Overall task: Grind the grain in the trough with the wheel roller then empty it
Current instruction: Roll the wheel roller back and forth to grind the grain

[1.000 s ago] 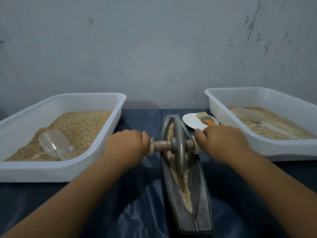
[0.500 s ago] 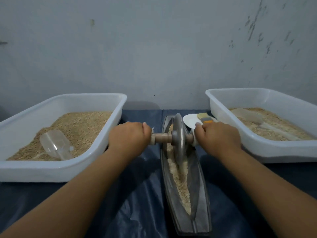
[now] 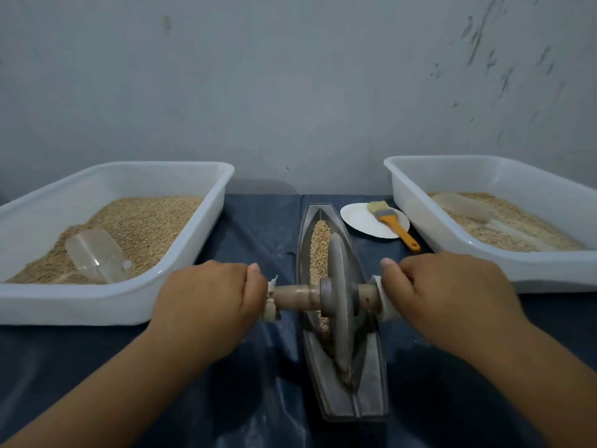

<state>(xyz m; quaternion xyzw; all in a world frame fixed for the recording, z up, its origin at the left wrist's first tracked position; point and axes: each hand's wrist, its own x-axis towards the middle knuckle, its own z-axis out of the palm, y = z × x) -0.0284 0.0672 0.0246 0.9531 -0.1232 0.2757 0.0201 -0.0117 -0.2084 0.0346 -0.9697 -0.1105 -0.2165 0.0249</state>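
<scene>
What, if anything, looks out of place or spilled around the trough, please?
Nothing stands out. The grain sits inside the trough, none visibly spilled on the dark cloth, and the brush lies across the white plate.

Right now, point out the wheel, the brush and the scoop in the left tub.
wheel [image 3: 339,305], head view, on the disc's face.
brush [image 3: 395,225], head view, on the orange handle.
scoop [image 3: 93,253], head view, on the clear bowl.
</scene>
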